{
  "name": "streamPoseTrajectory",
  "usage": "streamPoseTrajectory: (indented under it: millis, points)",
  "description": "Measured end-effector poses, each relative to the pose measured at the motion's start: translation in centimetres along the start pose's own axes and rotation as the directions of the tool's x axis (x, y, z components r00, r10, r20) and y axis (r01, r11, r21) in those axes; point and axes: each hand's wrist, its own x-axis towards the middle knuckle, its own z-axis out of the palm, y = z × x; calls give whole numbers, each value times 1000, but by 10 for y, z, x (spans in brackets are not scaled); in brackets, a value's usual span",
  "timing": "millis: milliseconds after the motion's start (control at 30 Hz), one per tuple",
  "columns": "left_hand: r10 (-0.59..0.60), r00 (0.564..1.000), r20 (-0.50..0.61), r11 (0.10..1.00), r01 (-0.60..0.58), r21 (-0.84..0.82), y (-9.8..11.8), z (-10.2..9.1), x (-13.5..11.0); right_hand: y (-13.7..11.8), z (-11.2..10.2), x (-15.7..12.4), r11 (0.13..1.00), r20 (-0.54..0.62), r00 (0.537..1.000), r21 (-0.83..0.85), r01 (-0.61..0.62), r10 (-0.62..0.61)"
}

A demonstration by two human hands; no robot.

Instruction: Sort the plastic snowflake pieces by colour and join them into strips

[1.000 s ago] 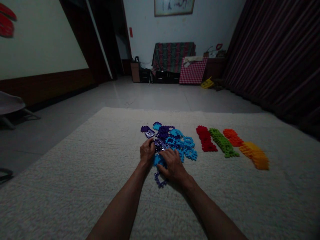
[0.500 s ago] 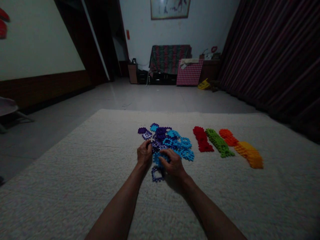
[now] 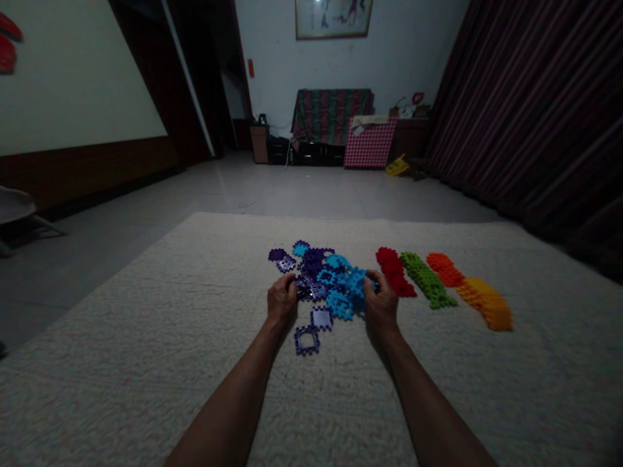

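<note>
Blue and purple interlocking toy tiles lie in a loose pile on the pale quilted mat [image 3: 195,402]. At the pile's left edge my left hand [image 3: 282,301] is closed, thumb and fingers curled on a purple interlocking tile [image 3: 302,287]. My right hand [image 3: 382,306] grips a blue interlocking tile [image 3: 359,285] at the pile's right side; its fingertips are partly hidden. Between the hands lie more blue tiles [image 3: 339,305]. Closer to me are a pale-centred purple tile [image 3: 322,318] and a purple frame-shaped tile [image 3: 306,329].
Right of the pile are rows of red tiles [image 3: 393,271], green tiles [image 3: 427,279], orange tiles [image 3: 444,268] and yellow-orange tiles [image 3: 487,301]. Beyond the mat, tiled floor [image 3: 311,188] reaches a cloth-covered cabinet [image 3: 333,117]. A dark curtain [image 3: 525,117] hangs at right.
My right hand has moved right from the pile's near middle to its right side, with blue tiles shifting too. The pale-centred purple tile now shows. My left hand has stayed nearly still.
</note>
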Motion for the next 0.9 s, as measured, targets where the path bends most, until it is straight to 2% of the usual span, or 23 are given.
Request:
streamPoseTrajectory:
  millis: [100,167,233,333,400,467,567,667,767,900]
  points:
    - [-1,1000,2,1000,1,-4,0,0,0,8,-3,4,998,-14,1000,-52,19,-20]
    - [5,1000,-1,1000,-5,-3,-2,0,0,10,-4,5,991,-24,997,-112,71,-74]
    - [19,1000,-9,1000,-19,10,-3,1,0,8,-3,4,968,-25,984,-184,169,-176]
    - [91,995,-47,995,-89,53,-2,2,0,-1,-1,0,906,2,939,-263,332,-344]
    - [198,979,-50,978,-194,76,1,2,-2,-11,3,-7,866,82,903,-261,427,-421]
    - [322,947,20,942,-322,89,6,2,-5,-23,7,-16,832,226,856,-221,510,-465]
    - [438,875,208,878,-466,111,11,2,-10,-37,14,-31,808,430,785,-185,559,-445]
    - [462,820,338,837,-529,137,11,4,-13,-43,18,-41,799,532,754,-217,560,-385]
    - [466,807,363,827,-543,144,10,5,-14,-43,20,-46,780,589,723,-234,580,-361]
    - [462,833,304,842,-519,144,10,2,-12,-44,21,-49,789,654,664,-165,592,-362]
